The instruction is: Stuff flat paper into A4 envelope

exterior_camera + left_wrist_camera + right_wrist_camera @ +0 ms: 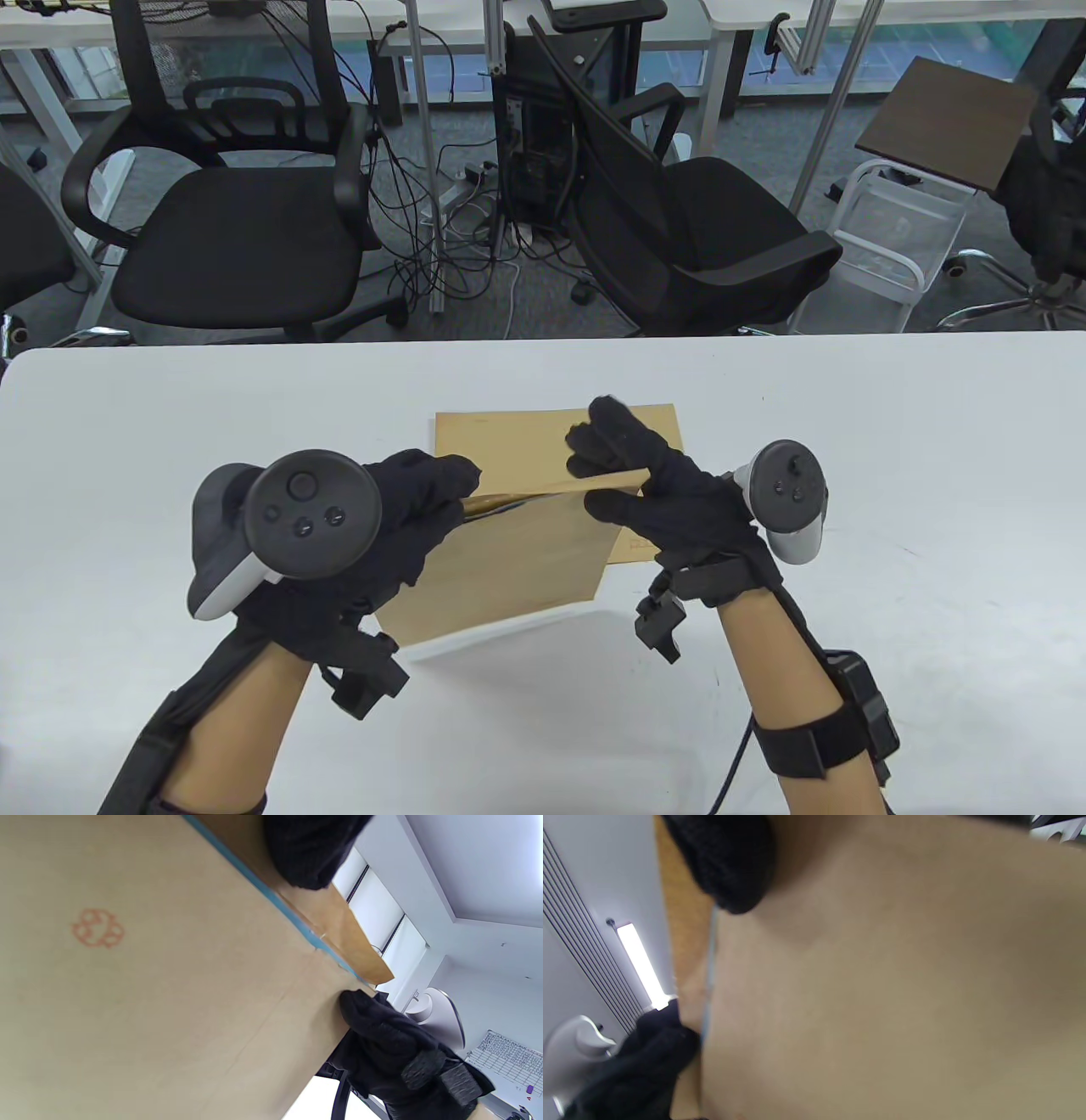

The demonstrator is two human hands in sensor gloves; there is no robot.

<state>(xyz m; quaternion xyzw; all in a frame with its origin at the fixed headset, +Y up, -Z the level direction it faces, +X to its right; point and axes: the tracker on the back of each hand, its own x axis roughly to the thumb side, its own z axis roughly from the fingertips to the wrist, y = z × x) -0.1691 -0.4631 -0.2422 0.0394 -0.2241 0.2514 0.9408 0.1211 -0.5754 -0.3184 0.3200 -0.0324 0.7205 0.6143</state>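
A brown A4 envelope is held tilted above the white table, its mouth facing away from me. My left hand grips the left end of the mouth. My right hand pinches the flap at the right end and lifts it, so the mouth gapes a little. A flat brown sheet lies on the table just behind and under the envelope. In the left wrist view the envelope shows a red paw print, a blue strip at the mouth, and my right hand. The right wrist view is filled by the envelope.
The table's far edge runs just behind the brown sheet. Beyond it stand black office chairs, cables and a white cart. Bare white table lies left and right of my hands.
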